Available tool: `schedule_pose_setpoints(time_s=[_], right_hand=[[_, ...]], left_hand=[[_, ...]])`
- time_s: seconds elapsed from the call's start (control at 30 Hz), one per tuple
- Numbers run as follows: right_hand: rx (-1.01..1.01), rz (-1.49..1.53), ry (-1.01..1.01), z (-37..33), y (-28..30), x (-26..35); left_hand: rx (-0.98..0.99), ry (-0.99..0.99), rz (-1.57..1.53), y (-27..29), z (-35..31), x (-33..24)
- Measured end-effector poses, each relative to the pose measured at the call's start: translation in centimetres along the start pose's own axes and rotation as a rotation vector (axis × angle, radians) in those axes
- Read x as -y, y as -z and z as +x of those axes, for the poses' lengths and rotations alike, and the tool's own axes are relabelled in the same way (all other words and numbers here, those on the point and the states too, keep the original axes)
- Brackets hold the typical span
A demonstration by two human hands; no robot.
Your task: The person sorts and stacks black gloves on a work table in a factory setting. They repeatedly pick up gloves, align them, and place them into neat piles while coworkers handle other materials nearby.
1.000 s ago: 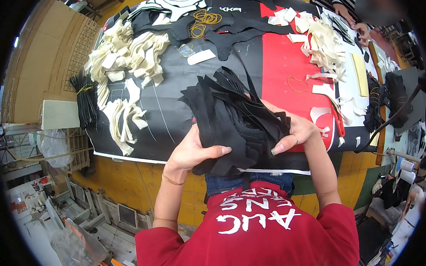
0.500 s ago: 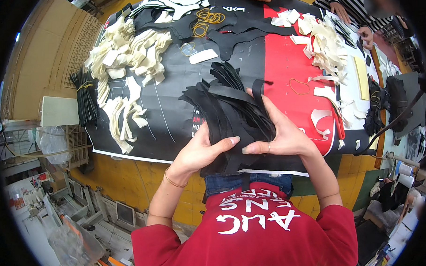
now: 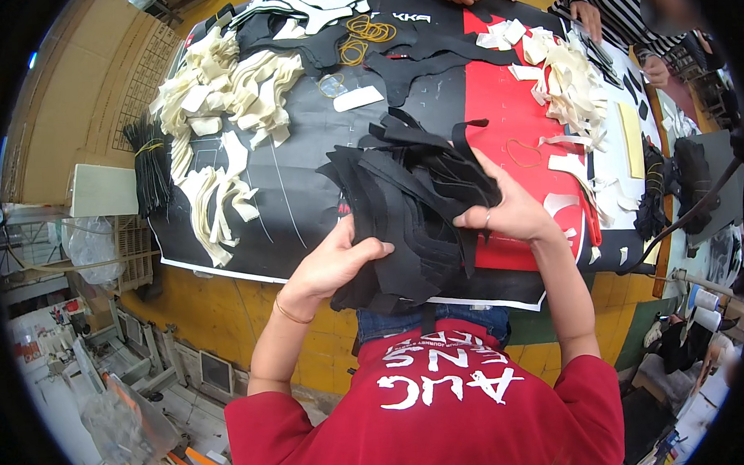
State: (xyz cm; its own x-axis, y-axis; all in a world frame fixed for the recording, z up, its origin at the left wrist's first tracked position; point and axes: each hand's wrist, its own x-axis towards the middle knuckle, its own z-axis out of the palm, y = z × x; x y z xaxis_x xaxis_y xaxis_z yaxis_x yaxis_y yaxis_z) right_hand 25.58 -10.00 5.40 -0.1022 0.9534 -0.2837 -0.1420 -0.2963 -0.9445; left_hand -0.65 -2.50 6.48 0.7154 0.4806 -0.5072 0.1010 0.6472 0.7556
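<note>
Between my two hands is a thick bundle of black cut fabric pieces (image 3: 413, 223), fanned out in layers above the near edge of the table. My left hand (image 3: 336, 258) grips its left side, thumb lying over the top layers and the other fingers hidden beneath. On the right side my right hand (image 3: 510, 207) is closed round the bundle, thumb on the near face and a forefinger along the outer edge. Loose strip ends stick out at the far side of the bundle. A thin ring shows on a right finger and a bangle on my left wrist.
Cream fabric pieces (image 3: 260, 89) lie heaped at left, with another cream heap (image 3: 567, 82) at right. Yellow rubber bands (image 3: 365, 38) and a white card (image 3: 357, 98) lie beyond the bundle. A tied black bundle (image 3: 147, 166) stands at the left edge. Co-workers' hands (image 3: 586, 20) are across the table.
My hands have moved apart, the right one going further right. The black pieces have spread from a tighter stack into a wider fan. Across the table, a co-worker's hands have shifted slightly.
</note>
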Motion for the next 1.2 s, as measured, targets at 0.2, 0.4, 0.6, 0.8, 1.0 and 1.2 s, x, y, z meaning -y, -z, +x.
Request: schedule_pose_setpoints(time_s=[0.2,0.4,0.6,0.8,1.0,1.2], right_hand=[[-0.001,0.058,-0.054,0.6,0.7,0.6],[-0.116,-0.229,0.007,0.7,-1.6,-0.4],[-0.187,-0.791,0.226,0.5,0.3,2.3],[-0.262,-1.332,0.082,0.6,2.0,4.6],[-0.136,-1.606,0.059,-1.0,0.8,2.1],[-0.347,-1.222,0.321,-2.2,-0.8,3.5]], left_hand=[[-0.024,0.003,-0.063,0.0,0.2,-0.2],[-0.081,-0.001,0.008,-0.7,0.8,-0.2],[-0.019,-0.048,0.000,1.6,0.1,0.1],[-0.048,-0.145,-0.262,4.3,-1.3,1.5],[0.158,-0.424,-0.678,3.9,-1.8,2.5],[-0.119,-0.342,-0.399,2.4,-1.7,2.2]])
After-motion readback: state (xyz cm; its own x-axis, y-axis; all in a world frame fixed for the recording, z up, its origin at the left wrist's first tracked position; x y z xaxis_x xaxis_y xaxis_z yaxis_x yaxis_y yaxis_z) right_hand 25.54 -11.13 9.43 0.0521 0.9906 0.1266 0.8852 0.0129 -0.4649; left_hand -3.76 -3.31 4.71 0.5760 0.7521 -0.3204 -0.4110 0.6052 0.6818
